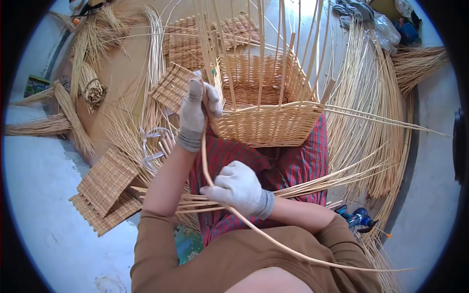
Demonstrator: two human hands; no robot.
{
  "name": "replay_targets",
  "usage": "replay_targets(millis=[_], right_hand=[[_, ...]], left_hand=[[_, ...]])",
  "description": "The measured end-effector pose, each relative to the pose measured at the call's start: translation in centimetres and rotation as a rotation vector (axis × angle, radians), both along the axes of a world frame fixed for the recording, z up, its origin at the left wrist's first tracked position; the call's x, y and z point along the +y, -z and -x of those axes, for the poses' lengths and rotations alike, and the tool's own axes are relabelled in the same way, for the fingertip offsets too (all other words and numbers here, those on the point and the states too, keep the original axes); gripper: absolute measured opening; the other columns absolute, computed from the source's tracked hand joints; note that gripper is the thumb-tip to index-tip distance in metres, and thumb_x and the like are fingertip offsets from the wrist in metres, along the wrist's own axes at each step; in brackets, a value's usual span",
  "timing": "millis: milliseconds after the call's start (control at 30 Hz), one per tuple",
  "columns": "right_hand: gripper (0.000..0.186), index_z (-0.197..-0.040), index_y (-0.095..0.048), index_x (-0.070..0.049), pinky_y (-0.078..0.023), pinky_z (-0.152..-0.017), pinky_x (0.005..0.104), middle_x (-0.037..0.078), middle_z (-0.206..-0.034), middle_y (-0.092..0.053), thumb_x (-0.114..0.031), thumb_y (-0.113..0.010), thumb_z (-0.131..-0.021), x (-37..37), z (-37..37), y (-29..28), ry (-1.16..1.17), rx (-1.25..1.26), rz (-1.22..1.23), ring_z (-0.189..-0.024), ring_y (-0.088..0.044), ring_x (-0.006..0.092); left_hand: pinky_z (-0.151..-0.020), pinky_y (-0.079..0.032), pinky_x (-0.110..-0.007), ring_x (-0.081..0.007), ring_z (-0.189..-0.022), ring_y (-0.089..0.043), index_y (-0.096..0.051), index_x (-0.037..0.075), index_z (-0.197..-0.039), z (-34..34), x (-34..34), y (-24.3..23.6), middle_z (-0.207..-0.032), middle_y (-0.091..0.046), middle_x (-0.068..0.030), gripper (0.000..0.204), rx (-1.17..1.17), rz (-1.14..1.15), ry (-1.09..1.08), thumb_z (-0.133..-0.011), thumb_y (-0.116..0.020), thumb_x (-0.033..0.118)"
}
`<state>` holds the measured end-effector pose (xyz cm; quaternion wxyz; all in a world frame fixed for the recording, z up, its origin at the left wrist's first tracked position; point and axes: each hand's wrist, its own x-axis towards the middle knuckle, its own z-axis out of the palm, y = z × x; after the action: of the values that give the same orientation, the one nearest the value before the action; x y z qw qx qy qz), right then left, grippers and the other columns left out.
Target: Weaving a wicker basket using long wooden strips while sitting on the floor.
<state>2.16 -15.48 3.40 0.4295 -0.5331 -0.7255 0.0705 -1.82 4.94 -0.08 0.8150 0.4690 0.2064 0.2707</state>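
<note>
A half-woven wicker basket [266,126] rests by my knees on a red and blue checked cloth [315,154]. Tall pale stakes [261,58] rise from its walls. My left hand [195,110], in a white knit glove, is closed around the upper part of a long wicker rod [288,249] beside the basket's left corner. The rod runs down to my right hand [237,188], also gloved, whose fingers are wrapped round it. From there it curves across my body to the lower right. More loose rods [317,185] lie across my lap under the right wrist.
Woven panels [110,178] lie at the left, with others [185,46] behind the basket. Long loose wicker strands [366,117] spread over the floor at the right. Tied bundles [90,85] lie at the far left. A blue and black tool [359,218] sits near my right elbow.
</note>
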Motion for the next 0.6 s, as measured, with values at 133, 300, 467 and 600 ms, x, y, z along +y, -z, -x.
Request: replay_targets(millis=[133, 300, 467, 600], right_hand=[[0.038, -0.061, -0.05, -0.021, -0.029, -0.045, 0.0353, -0.003, -0.051, -0.037, -0.014, -0.086, -0.074, -1.8, -2.5, 0.9, 0.208, -0.013, -0.129, -0.043, -0.038, 0.017], [0.02, -0.078, -0.058, -0.003, -0.051, -0.064, 0.0255, 0.004, -0.071, -0.062, 0.002, -0.071, -0.092, 0.8, -9.6, 2.9, 0.62, 0.9, 0.179, -0.066, -0.057, 0.0096], [0.023, -0.086, -0.061, -0.008, -0.055, -0.075, 0.0243, -0.002, -0.081, -0.063, 0.009, -0.075, -0.085, 2.1, -10.7, 5.1, 0.56, 1.323, 0.125, -0.076, -0.061, 0.0074], [0.026, -0.094, -0.063, -0.009, -0.055, -0.074, 0.0246, -0.001, -0.091, -0.063, 0.01, -0.077, -0.083, 1.9, -10.6, 4.6, 0.558, 1.394, 0.122, -0.08, -0.061, 0.0082]], left_hand=[[-0.036, -0.028, -0.027, -0.0118, -0.04, -0.037, -0.053, 0.009, -0.07, 0.4, 0.5, 1.4, -0.054, -0.039, 0.0002, 0.07, -0.063, 0.075, -0.174, -0.094, -0.045, 0.075], [-0.035, -0.023, -0.024, -0.0081, -0.042, -0.034, -0.042, 0.014, -0.066, 0.1, 0.8, 1.3, -0.056, -0.043, 0.0007, 0.069, -0.107, 0.064, -0.114, -0.088, -0.049, 0.079], [-0.054, -0.041, -0.029, -0.0146, -0.058, -0.048, -0.057, 0.008, -0.076, 1.2, 0.9, 1.2, -0.064, -0.049, -0.0018, 0.083, -0.201, 0.114, 0.1, -0.089, -0.028, 0.085], [-0.091, -0.048, -0.034, -0.0187, -0.1, -0.059, -0.059, 0.008, -0.098, 3.5, 0.7, -0.8, -0.099, -0.064, -0.0081, 0.049, -0.04, -0.124, 0.209, -0.095, -0.059, 0.057]])
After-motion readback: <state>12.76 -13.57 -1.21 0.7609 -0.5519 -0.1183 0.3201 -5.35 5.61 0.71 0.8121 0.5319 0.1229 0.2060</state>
